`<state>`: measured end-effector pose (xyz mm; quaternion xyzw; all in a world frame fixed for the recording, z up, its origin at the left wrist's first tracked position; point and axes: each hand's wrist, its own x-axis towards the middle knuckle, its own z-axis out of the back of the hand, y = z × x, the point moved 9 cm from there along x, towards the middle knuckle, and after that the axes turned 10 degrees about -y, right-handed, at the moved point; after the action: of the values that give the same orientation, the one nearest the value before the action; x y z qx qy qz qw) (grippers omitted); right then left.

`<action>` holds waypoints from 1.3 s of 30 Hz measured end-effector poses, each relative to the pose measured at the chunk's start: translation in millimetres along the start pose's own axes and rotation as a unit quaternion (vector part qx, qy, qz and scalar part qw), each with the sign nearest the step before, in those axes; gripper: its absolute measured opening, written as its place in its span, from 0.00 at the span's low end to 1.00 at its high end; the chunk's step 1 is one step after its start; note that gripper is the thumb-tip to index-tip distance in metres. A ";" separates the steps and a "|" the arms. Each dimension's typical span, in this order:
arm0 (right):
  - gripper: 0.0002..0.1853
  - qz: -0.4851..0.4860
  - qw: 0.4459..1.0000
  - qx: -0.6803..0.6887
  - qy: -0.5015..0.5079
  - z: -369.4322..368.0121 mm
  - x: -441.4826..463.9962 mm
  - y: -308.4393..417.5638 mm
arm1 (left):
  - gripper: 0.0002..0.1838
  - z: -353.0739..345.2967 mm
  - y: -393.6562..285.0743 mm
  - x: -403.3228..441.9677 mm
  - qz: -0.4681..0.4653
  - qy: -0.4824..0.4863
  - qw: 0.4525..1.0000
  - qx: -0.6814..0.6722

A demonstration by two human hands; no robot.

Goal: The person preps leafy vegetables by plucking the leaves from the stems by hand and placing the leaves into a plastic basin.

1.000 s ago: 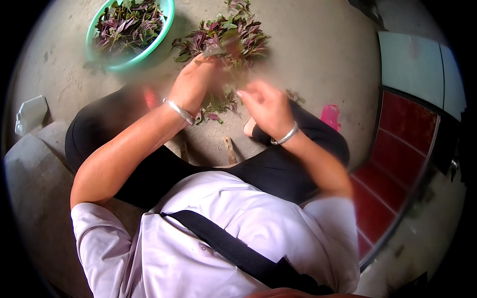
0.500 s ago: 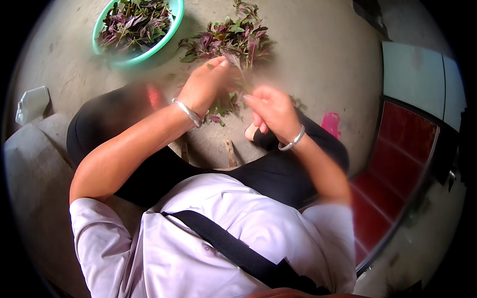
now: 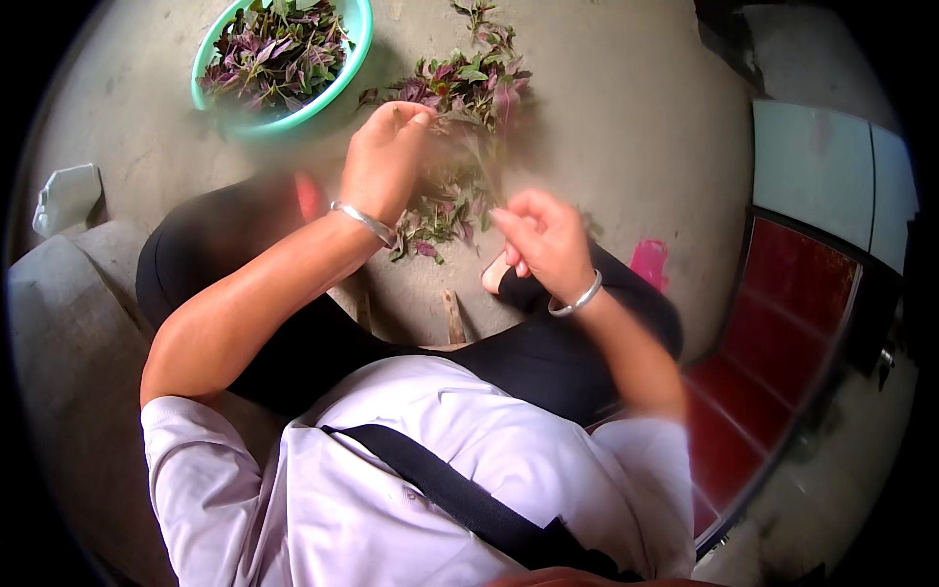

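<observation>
My right hand (image 3: 543,240) is closed, thumb against fingers, around the lower end of a leafy green stem (image 3: 488,168) that points up and away, its top blurred. To its left, my left hand (image 3: 383,161) is raised with thumb and fingers pinched together; what they hold is too small and blurred to name. Beyond both hands lies a heap of purple-green leafy greens (image 3: 479,80) on the floor. Below and between the hands, a smaller pile of loose leaves (image 3: 435,217) rests on the floor.
A green-rimmed basin (image 3: 359,61) full of purple-green leaves stands at the upper left. A pink plastic object (image 3: 648,262) is beside my right knee. White container (image 3: 67,199) at far left; red tiled surface (image 3: 782,303) at right. My bent legs flank the leaves.
My left hand has moved slightly up and left, away from the stem. My right hand has lowered a little with the stem, widening the gap between the hands.
</observation>
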<state>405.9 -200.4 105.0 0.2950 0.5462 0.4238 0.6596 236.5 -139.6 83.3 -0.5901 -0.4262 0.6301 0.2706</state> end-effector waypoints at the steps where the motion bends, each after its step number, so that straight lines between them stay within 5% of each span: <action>1: 0.08 0.008 1.000 -0.007 -0.005 0.9 0.5 -0.1 | 0.09 1.3 -7.2 -1.6 0.001 -0.005 1.000 -0.006; 9: 0.07 0.066 0.996 -0.033 -0.041 5.9 -1.2 9.4 | 0.13 -15.9 -25.8 -10.8 0.004 0.098 0.988 -0.117; 26: 0.07 0.208 0.968 -0.111 -0.088 13.6 -1.8 26.0 | 0.15 -14.4 -31.7 -13.7 0.066 0.111 0.983 -0.134; 39: 0.07 0.113 0.987 -0.028 -0.110 23.4 2.8 17.1 | 0.12 -16.6 -29.4 -17.7 -0.002 0.130 0.988 -0.076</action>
<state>424.7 -188.2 123.6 0.3809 0.4216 0.4758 0.6714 250.6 -136.5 118.5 -0.6854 -0.4352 0.5128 0.2791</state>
